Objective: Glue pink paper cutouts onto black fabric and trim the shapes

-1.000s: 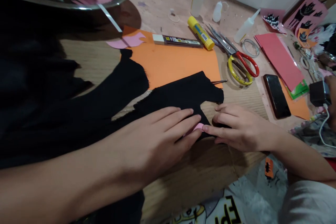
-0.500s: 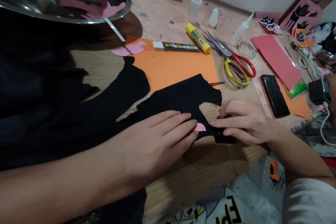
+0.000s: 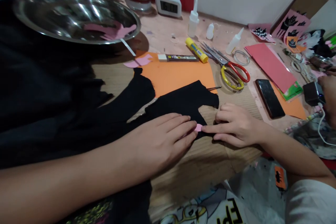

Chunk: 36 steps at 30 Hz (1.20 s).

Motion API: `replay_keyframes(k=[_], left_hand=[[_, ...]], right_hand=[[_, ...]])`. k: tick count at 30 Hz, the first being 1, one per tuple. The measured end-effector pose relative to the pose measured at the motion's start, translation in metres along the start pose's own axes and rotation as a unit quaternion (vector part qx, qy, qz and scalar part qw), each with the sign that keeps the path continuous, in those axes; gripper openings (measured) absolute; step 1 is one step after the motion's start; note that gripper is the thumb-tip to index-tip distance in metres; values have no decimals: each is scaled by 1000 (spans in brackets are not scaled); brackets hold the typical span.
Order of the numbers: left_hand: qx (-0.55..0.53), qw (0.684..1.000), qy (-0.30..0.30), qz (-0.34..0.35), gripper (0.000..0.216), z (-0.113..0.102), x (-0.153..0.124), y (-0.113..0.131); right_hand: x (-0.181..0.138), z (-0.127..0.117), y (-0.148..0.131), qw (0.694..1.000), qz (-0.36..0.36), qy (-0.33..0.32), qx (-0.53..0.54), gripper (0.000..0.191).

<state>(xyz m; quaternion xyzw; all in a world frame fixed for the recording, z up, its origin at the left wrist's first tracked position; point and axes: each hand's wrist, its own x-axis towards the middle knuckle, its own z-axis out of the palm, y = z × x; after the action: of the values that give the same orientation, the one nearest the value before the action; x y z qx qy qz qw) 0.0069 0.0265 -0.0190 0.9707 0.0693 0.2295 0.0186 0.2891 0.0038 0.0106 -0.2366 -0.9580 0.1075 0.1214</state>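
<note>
Hands closer (pink scrap part-hidden)

The black fabric is irregularly cut, with its notched right end laid flat. The small pink piece is positioned on that end, near the notch, and is partly covered.

That cloth is plain black, the little paper scrap pink, the big sheet orange. Scissors: one red handle, one yellow. Yellow glue stick too. Desk looks dusty pink, wood-grained up front, but it's dim from here.
</note>
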Motion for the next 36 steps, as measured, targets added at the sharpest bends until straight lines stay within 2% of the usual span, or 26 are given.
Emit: replay_keyframes(k=[8,10,11,14,17,20,21,22,24,27,30,33,36], left_hand=[[38,999,29,-8,34,6,-1,2],[44,998,36,-9,37,9,-1,1],[45,998,43,-11,38,11,-1,1],[42,996,72,-18,36,13,1,2],[41,996,72,-23,31,12,3,3],[39,995,82,-28,30,9,5,3],[39,996,79,-27,29,8,6,3],[40,996,73,-26,28,7,6,2],[42,997,56,-20,28,5,6,2],[40,997,61,-12,28,7,6,2],[36,997,70,-13,25,14,4,2],[37,996,74,-23,21,20,1,2],[40,997,65,-28,16,22,-1,3]], right_hand=[[-1,8,1,997,31,53,-41,24],[-3,7,6,991,85,95,-30,27],[-5,4,10,983,135,126,-11,29],[-9,-18,36,918,321,230,31,30],[-8,-50,81,860,417,294,13,24],[1,-73,133,809,498,311,14,55],[5,-76,149,795,522,310,16,60],[10,-76,162,784,541,305,19,59],[20,-72,183,770,566,293,32,45],[32,-64,197,765,580,273,63,36],[43,-64,193,770,574,265,80,36],[66,-67,169,795,534,276,86,30],[104,-63,125,844,449,265,127,20]])
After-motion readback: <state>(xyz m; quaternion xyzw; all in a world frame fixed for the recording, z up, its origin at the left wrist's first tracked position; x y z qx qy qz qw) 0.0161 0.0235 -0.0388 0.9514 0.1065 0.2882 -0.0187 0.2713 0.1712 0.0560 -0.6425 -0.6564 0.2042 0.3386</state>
